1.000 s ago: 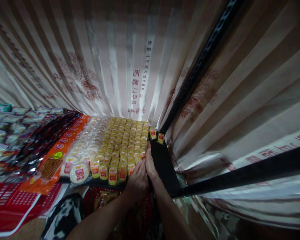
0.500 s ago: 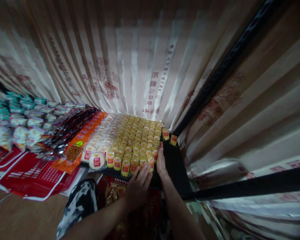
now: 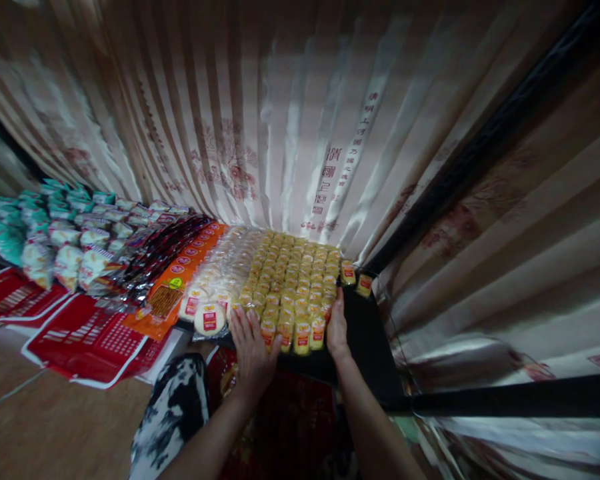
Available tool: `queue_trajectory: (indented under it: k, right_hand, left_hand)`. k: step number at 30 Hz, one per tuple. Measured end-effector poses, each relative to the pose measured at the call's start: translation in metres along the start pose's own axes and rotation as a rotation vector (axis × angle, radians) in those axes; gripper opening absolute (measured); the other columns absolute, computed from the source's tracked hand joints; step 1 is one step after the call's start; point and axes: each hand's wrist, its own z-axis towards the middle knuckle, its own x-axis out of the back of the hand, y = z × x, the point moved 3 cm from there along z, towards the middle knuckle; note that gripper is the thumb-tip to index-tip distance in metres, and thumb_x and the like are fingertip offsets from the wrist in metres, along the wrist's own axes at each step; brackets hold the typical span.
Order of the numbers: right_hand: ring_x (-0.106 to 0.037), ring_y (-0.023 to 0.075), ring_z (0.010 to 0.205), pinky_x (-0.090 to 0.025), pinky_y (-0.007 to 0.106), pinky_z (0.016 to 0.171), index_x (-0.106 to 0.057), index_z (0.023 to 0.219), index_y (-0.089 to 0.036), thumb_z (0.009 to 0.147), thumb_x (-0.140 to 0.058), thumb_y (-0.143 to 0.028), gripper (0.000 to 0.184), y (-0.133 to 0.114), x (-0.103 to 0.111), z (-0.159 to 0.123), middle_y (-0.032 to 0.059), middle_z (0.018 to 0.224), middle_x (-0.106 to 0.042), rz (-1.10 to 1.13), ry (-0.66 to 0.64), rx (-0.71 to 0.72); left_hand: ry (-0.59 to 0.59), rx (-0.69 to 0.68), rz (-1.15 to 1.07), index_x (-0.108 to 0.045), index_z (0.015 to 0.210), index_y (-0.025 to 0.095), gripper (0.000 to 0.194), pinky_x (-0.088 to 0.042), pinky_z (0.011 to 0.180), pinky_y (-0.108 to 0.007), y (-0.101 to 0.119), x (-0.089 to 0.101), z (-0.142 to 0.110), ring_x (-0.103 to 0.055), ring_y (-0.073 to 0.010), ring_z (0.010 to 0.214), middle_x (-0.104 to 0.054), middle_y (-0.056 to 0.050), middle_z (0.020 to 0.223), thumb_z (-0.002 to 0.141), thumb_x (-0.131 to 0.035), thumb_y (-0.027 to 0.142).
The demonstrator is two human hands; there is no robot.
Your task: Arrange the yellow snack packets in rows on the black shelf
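Rows of small yellow packaged cakes (image 3: pixel 300 273), with red labels on the front ones, are packed close together on a black shelf (image 3: pixel 363 340). Against the front of the left rows lies my left hand (image 3: pixel 253 350), fingers stretched out and touching the packs. My right hand (image 3: pixel 337 327) stands flat along the right side of the block, fingers straight and pointing away from me. White round packaged cakes (image 3: pixel 210 320) adjoin the yellow ones on the left. Two separate yellow packs (image 3: pixel 356 277) sit at the back right, apart from the block.
To the left lie orange snack bags (image 3: pixel 167 293), dark shiny packets (image 3: pixel 150 257), white bags (image 3: pixel 95 263) and teal bags (image 3: pixel 10 233). Red baskets (image 3: pixel 87 347) stand below. A pleated curtain (image 3: pixel 290 133) hangs behind, and black frame bars (image 3: pixel 520 397) border the right side.
My left hand has shifted left along the front row, from its right end toward the white cakes. My right hand stays at the block's right side. The view has shifted slightly.
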Motion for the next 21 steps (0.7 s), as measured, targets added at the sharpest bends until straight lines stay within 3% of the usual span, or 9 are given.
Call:
queue_trajectory:
  k: [6,17,21]
  right_hand:
    - [-0.033,0.0207,0.135,-0.024,0.037,0.113,-0.020,0.146,-0.026,0.084,-0.026,-0.068,0.076,-0.003,-0.003,-0.002,-0.0009,0.149,-0.031,0.052,0.022,-0.016]
    - [-0.032,0.0210,0.135,-0.020,0.036,0.114,-0.019,0.146,-0.024,0.085,-0.019,-0.068,0.076,-0.012,-0.004,-0.005,0.0020,0.150,-0.030,-0.109,0.051,-0.024]
    - [-0.030,0.0206,0.136,-0.020,0.036,0.114,-0.020,0.146,-0.024,0.084,-0.019,-0.069,0.076,-0.009,-0.005,-0.003,0.0013,0.150,-0.029,-0.086,0.060,-0.026]
  left_hand:
    - [-0.032,0.028,0.031,-0.029,0.138,-0.003,0.075,-0.028,0.103,-0.066,-0.001,-0.014,0.003,-0.003,-0.0437,0.138,-0.010,-0.032,0.148,0.086,-0.049,0.048]
    - [-0.016,0.010,0.038,-0.016,0.144,0.003,0.078,-0.031,0.102,-0.066,0.001,-0.014,0.004,-0.007,-0.0436,0.138,-0.002,-0.027,0.150,0.087,-0.048,0.045]
    - [-0.038,0.000,0.043,-0.019,0.143,0.001,0.077,-0.029,0.103,-0.066,0.000,-0.015,0.002,-0.007,-0.0437,0.138,-0.003,-0.028,0.150,0.087,-0.047,0.045]
